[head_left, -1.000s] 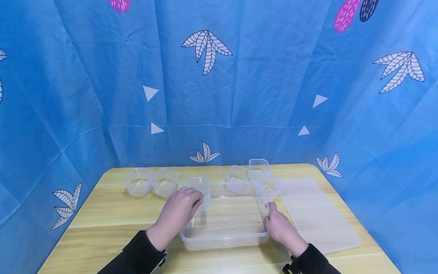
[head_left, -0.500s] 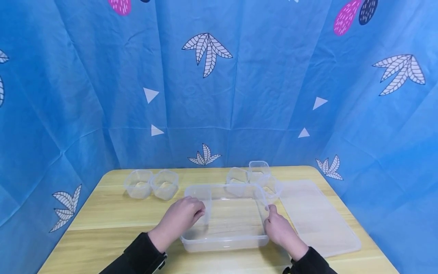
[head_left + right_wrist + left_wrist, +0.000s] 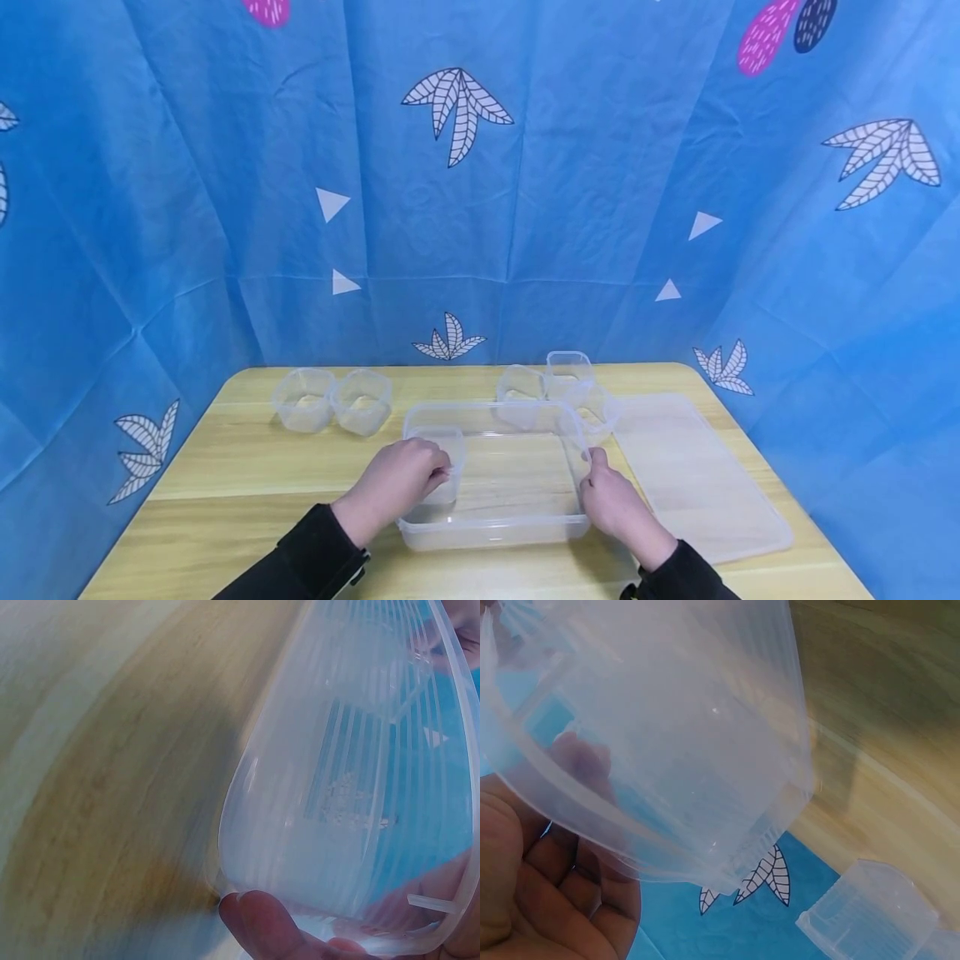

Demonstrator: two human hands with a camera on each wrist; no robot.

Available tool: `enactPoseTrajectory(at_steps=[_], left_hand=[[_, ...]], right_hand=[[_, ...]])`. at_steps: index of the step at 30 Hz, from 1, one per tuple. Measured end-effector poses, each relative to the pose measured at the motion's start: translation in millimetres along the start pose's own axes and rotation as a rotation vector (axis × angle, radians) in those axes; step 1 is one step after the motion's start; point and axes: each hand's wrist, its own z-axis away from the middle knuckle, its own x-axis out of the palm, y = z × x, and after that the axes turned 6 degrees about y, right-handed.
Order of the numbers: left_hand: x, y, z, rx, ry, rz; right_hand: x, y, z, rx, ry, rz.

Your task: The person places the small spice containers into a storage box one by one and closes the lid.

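Observation:
A large clear plastic box stands without a lid at the table's middle. My left hand reaches over its left wall and pinches the rim of a small clear plastic container, which sits inside at the left end. The left wrist view shows curled fingers through and beside the clear plastic. At the opposite end, my right hand grips the large box's right wall, thumb near the rim. From the right wrist, a fingertip shows under the box's lower edge.
Two small containers stand at the back left. Several more are grouped behind the box at the right. A flat translucent lid lies right of the box. Blue patterned cloth hangs behind the table.
My left hand has lowered the small container from above the box's left end down into it and drawn it slightly nearer. The right hand keeps its grip on the box.

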Motion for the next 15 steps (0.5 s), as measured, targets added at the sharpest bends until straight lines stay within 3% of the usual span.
enactPoseTrajectory(at_steps=[7, 15], left_hand=[[3.6, -1.1, 0.5, -0.033, -0.049, 0.013], [8.4, -1.3, 2.9, -0.019, -0.046, 0.009]], right_hand=[[-0.2, 0.1, 0.6, -0.002, 0.000, -0.003], [-0.1, 0.3, 0.6, -0.006, 0.000, 0.005]])
